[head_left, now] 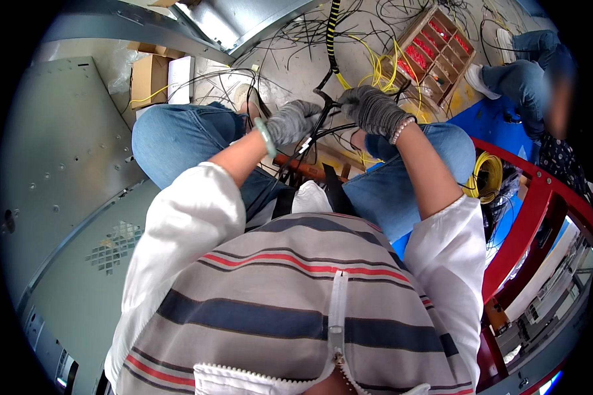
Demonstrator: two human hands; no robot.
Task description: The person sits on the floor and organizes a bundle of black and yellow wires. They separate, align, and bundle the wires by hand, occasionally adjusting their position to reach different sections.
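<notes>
head cam: both gloved hands, left hand (293,123) and right hand (373,108), are gripping black wires (323,125); loose wires (375,66) on the floor are looking unsorted, so plenty left.

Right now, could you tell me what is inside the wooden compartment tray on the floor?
The wooden tray holds small red parts in several compartments; others look empty or too small to tell. Yellow wires cover its near corner.

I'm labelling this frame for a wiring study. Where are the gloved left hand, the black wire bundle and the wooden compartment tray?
left hand (293,123), head view, back of the grey glove.
black wire bundle (323,118), head view, stretch between the two hands.
wooden compartment tray (420,26), head view, left outer wall.
</notes>
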